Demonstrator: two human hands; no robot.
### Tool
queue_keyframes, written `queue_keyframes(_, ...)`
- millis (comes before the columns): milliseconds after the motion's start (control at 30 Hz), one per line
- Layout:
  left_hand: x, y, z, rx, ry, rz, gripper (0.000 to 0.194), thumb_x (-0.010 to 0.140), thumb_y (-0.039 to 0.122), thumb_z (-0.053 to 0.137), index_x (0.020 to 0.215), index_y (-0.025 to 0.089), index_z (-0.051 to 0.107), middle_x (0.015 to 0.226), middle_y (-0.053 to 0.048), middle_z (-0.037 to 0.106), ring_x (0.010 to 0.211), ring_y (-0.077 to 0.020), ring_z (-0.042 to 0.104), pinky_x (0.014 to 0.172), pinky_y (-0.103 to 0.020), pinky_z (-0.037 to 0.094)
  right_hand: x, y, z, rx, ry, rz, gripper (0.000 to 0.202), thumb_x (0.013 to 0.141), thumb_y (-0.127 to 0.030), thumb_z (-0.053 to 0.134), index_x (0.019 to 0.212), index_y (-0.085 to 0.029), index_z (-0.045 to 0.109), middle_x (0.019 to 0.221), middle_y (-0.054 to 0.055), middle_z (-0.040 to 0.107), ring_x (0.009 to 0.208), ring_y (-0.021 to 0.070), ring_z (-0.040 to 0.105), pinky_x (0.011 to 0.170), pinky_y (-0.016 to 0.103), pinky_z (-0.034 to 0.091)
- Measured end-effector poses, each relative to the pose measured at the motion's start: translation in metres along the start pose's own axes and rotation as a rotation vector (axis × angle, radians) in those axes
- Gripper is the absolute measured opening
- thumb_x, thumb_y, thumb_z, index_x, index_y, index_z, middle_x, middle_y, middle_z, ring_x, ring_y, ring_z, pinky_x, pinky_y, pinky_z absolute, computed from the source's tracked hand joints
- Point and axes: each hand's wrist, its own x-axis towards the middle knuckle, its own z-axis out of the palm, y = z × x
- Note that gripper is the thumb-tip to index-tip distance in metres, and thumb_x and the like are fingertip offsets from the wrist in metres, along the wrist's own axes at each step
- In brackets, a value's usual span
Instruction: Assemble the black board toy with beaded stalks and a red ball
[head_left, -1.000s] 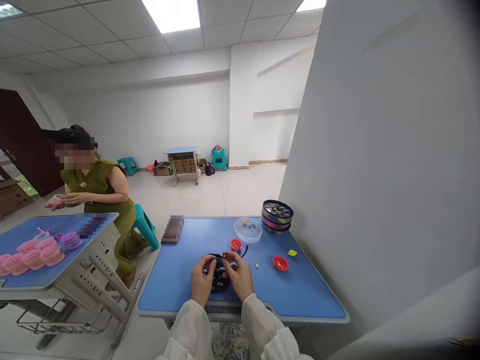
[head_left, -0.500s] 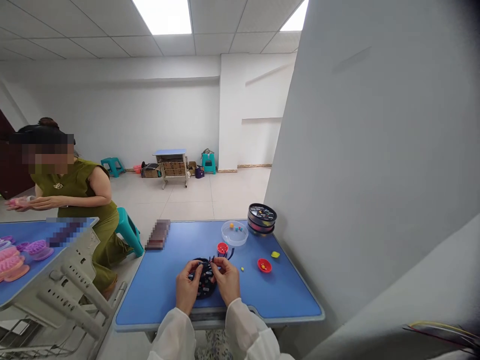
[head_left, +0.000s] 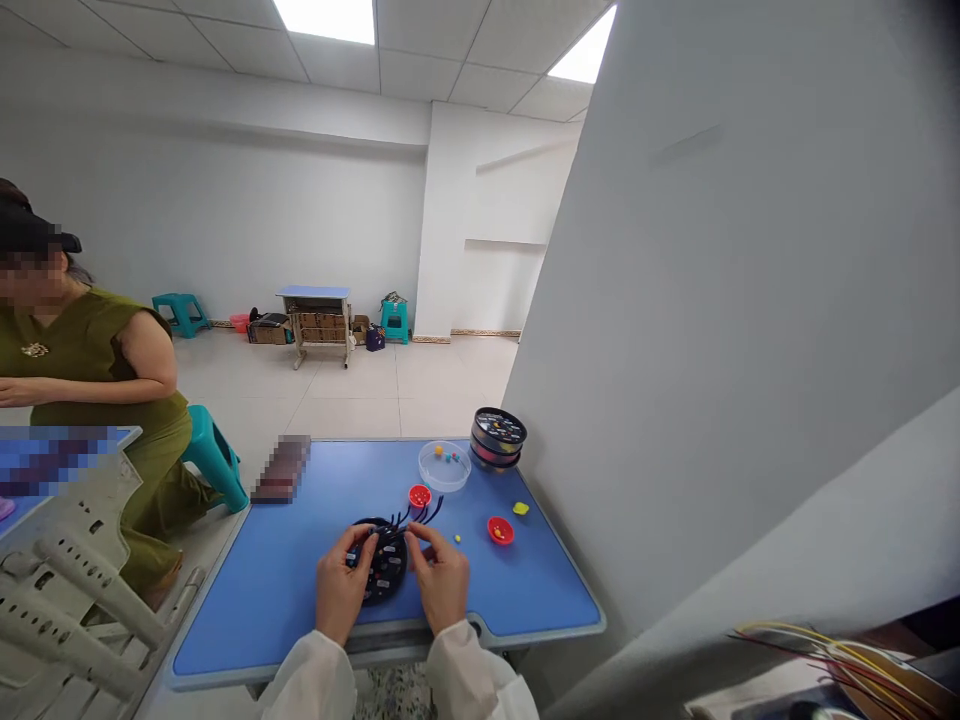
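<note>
A round black disc with small printed marks lies near the front of the blue desk, partly under my hands. Above its far edge, a black piece with several thin curved prongs sticks up and to the right. My left hand pinches the near left part of this piece between thumb and fingers. From the other side, my right hand has thumb and fingertips closed on its right part. A red cup with small beads stands just beyond the prongs. Another red cup sits to the right, with a tiny yellow bead between.
On the blue desk are a clear dish with a few beads, a stack of round black-rimmed containers, a yellow piece and a blurred brown object. A wall rises on the right. A person sits at left.
The view has turned to the right, shifting everything leftward. My hands have moved slightly apart, and more of the prongs and the disc shows.
</note>
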Motion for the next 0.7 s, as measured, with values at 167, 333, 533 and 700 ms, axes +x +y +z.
queue_keyframes(167, -0.008, 0.001, -0.007, 0.024, -0.011, -0.016, 0.047, 0.078, 0.053, 0.054, 0.113, 0.023, 0.063, 0.099, -0.006, 0.071, 0.071, -0.0210, 0.069, 0.044, -0.025, 0.055, 0.013, 0.034, -0.077, -0.167, 0.191, -0.044, 0.038, 0.084, -0.051, 0.048, 0.089, -0.019, 0.069, 0.081, 0.007, 0.072, 0.067, 0.0188, 0.063, 0.068, 0.031, 0.049)
queue_keyframes(333, 0.026, 0.012, -0.025, 0.081, -0.113, 0.183, 0.043, 0.084, 0.047, 0.049, 0.120, 0.024, 0.059, 0.116, -0.007, 0.067, 0.102, -0.0226, 0.064, 0.075, -0.032, 0.056, 0.038, 0.060, -0.135, -0.465, 0.148, 0.087, 0.058, 0.071, -0.058, 0.058, 0.116, -0.020, 0.057, 0.109, 0.011, 0.067, 0.100, 0.0287, 0.061, 0.087, 0.043, 0.042)
queue_keyframes(533, 0.119, 0.045, 0.006, 0.332, -0.604, 0.415, 0.027, 0.070, 0.031, 0.068, 0.096, 0.028, 0.071, 0.104, -0.004, 0.071, 0.103, -0.0246, 0.061, 0.095, -0.037, 0.043, 0.042, 0.072, -0.131, -0.498, 0.009, 0.105, 0.052, 0.066, -0.051, 0.065, 0.111, -0.025, 0.059, 0.105, 0.009, 0.070, 0.097, 0.0301, 0.064, 0.086, 0.044, 0.042)
queue_keyframes(700, 0.134, 0.044, 0.053, 0.345, -0.715, 0.427, 0.042, 0.045, 0.020, 0.080, 0.087, 0.027, 0.072, 0.089, 0.000, 0.072, 0.082, -0.0223, 0.065, 0.078, -0.032, 0.050, 0.043, 0.072, -0.128, -0.451, 0.045, 0.075, 0.032, 0.065, -0.046, 0.068, 0.093, -0.030, 0.068, 0.083, 0.005, 0.073, 0.083, 0.0305, 0.067, 0.077, 0.044, 0.046)
